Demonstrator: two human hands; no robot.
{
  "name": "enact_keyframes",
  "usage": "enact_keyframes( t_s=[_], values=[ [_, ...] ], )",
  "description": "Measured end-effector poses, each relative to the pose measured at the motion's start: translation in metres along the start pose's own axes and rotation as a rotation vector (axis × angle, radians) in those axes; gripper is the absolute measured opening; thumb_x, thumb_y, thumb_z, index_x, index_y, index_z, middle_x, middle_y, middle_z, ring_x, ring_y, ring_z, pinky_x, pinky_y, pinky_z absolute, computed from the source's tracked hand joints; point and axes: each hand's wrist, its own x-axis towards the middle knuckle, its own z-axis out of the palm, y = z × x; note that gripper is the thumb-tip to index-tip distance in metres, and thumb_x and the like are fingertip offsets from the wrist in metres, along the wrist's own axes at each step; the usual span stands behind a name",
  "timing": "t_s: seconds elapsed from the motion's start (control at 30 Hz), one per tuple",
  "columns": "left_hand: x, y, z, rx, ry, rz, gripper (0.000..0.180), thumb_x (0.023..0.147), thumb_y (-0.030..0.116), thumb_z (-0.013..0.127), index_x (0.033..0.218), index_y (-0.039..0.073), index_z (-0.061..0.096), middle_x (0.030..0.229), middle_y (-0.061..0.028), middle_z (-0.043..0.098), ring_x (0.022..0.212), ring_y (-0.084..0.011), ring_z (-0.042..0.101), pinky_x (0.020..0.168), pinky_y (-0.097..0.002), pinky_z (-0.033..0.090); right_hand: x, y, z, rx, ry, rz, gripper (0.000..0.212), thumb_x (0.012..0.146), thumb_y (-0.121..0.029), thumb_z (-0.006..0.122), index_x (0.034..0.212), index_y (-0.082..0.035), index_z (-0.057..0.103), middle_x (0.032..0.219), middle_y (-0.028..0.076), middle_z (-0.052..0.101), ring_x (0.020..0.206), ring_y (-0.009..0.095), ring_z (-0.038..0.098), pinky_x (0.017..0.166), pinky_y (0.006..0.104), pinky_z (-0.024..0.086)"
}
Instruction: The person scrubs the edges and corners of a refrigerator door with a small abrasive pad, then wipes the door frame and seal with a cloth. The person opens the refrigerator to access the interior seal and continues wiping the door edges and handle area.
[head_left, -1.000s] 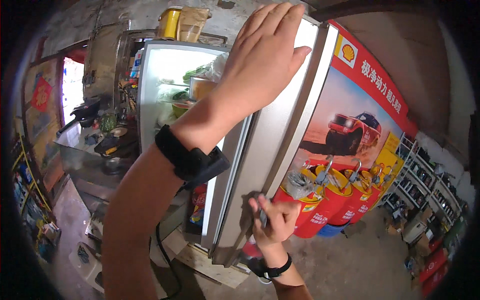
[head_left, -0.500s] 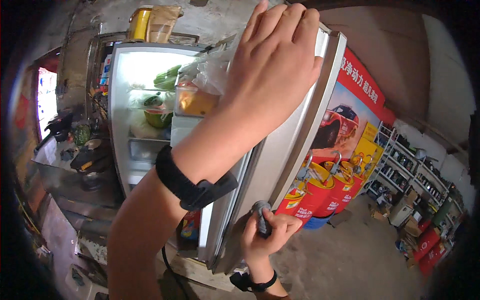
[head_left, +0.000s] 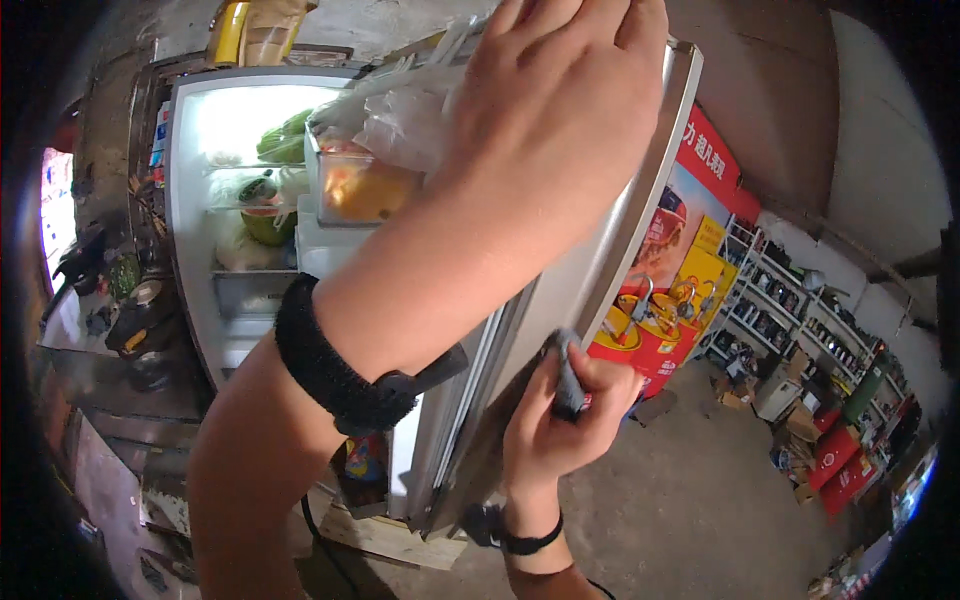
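Note:
A refrigerator (head_left: 188, 190) stands open with its light on, and its silver door (head_left: 575, 300) is swung toward me. Up high, my left hand (head_left: 565, 120) grips the top of the door, its fingertips cut off by the picture's upper edge. My left forearm crosses in front of the shelves and hides part of them. Lower down, my right hand (head_left: 575, 425) pinches a grey cloth (head_left: 568, 385) against the door's outer face. A clear container of orange-yellow food (head_left: 365, 190) sits in the door rack under a plastic bag (head_left: 405, 125). Green vegetables (head_left: 285, 138) and a wrapped green bowl (head_left: 268, 222) are on the shelves.
Red drums (head_left: 650, 365) with yellow tops and pumps stand behind the door, beside a red poster (head_left: 705, 150). Metal racks of bottles (head_left: 790, 310) and cardboard boxes (head_left: 800, 430) are farther right. At left is a cluttered counter (head_left: 85, 325). A black cable (head_left: 325, 550) hangs below the refrigerator.
My right hand has moved up and slightly right along the door with the cloth. My left hand still holds the door top. The view has shifted, with the refrigerator now farther left.

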Motion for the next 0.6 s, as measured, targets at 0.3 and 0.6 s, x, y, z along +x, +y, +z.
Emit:
enact_keyframes(
  t_s=[0.3,0.6],
  values=[
    [0.001,0.004,0.005,-0.069,0.015,0.003,0.051,0.085,0.011,0.063,0.127,-0.014,0.048,0.124,-0.0239,0.054,0.120,-0.0336,0.048,0.115,-0.0487,0.028,0.007,0.004,-0.003,0.043,0.019,-0.006,0.023,0.072,0.002,0.074,0.090,-0.005,0.060,0.077,0.008,0.054,0.072,0.027,0.049,0.074,0.0387,0.036],
    [0.004,0.010,-0.008,0.023,-0.111,-0.033,0.058,0.088,0.017,0.065,0.133,-0.013,0.044,0.128,-0.0250,0.053,0.123,-0.0340,0.046,0.115,-0.0482,0.027,-0.018,-0.004,-0.021,0.115,-0.069,-0.041,0.017,0.073,0.004,0.069,0.087,-0.004,0.061,0.080,0.009,0.054,0.078,0.027,0.050,0.076,0.0369,0.038]
  ],
)
